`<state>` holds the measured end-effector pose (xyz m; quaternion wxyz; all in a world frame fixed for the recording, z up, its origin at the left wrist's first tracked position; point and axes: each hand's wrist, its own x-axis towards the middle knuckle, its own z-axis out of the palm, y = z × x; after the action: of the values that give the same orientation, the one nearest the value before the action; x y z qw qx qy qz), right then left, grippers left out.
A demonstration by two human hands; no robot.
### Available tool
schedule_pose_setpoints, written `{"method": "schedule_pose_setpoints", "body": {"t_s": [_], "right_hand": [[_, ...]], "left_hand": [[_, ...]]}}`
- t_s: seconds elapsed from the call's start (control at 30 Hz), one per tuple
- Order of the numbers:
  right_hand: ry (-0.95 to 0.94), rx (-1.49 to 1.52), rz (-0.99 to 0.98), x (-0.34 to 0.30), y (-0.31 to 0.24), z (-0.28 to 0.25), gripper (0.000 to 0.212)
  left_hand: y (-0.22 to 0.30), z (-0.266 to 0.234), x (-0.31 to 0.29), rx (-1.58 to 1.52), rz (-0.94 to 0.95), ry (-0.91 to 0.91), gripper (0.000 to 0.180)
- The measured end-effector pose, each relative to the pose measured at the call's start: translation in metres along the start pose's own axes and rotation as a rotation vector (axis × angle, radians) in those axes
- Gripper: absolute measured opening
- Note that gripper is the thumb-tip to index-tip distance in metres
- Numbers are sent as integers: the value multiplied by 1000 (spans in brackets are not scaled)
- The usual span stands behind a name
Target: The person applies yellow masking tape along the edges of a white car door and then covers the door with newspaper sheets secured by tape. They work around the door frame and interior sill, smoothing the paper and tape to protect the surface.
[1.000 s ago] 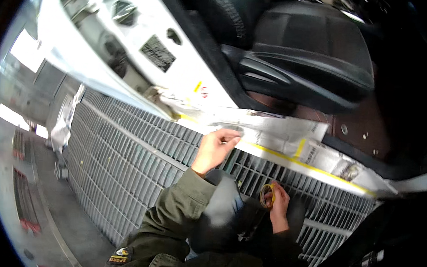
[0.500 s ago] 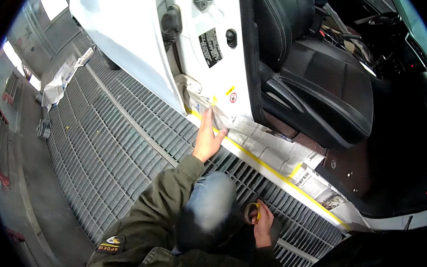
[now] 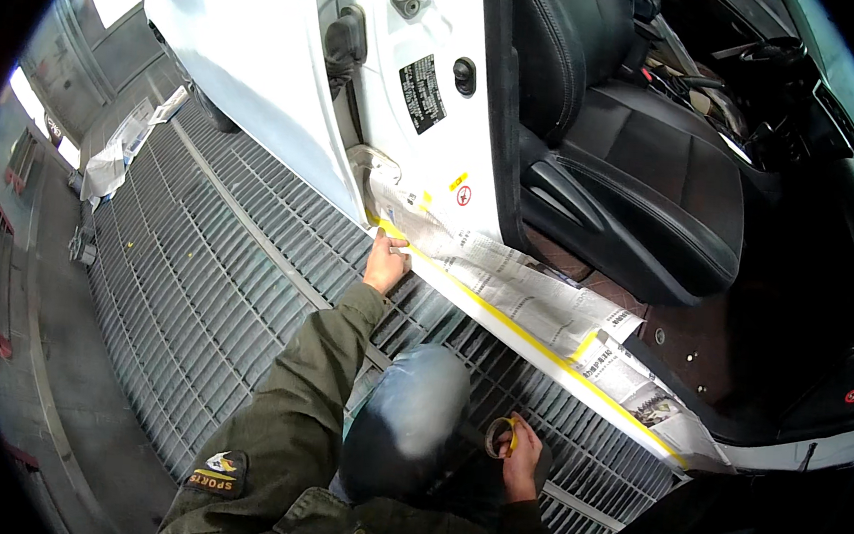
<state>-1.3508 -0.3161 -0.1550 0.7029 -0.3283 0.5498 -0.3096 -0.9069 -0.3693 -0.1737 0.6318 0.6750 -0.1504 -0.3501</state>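
Observation:
My left hand (image 3: 385, 262) touches the left end of a yellow masking tape strip (image 3: 503, 318) along the white car's door sill (image 3: 540, 363). Its fingers are slightly apart, one against the tape and another bent to the right; it holds nothing. The strip runs along the edge of newspaper sheets (image 3: 535, 291) that cover the inner sill and the foot of the white door pillar (image 3: 446, 28). Low beside my knee, my right hand (image 3: 524, 462) grips a roll of yellow masking tape (image 3: 499, 436) by its ring, thumb and fingers closed round one side.
A black car seat (image 3: 645, 174) stands inside the open doorway, with dark floor mat (image 3: 682, 337) beside it. Metal floor grating (image 3: 215, 280) lies under me. Loose paper (image 3: 109, 170) and a small can (image 3: 83, 245) are at the far left. My jeans-clad knee (image 3: 422, 397) is between my arms.
My left hand has moved left and slightly down along the sill, from the newspaper to the tape's left end, its fingers more bent. My right hand keeps the tape roll, nearly still.

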Motion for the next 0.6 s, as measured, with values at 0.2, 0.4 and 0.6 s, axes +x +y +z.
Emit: {"method": "schedule_pose_setpoints", "body": {"t_s": [0.2, 0.4, 0.6], "right_hand": [[-17, -63, 41, 1, 8, 0, 34], [-4, -75, 49, -1, 6, -2, 36], [5, -75, 39, 7, 16, -14, 36]], "left_hand": [[-47, -29, 58, 392, 229, 24, 19], [-49, -25, 68, 415, 324, 35, 4], [-21, 11, 17, 577, 310, 13, 12]]}}
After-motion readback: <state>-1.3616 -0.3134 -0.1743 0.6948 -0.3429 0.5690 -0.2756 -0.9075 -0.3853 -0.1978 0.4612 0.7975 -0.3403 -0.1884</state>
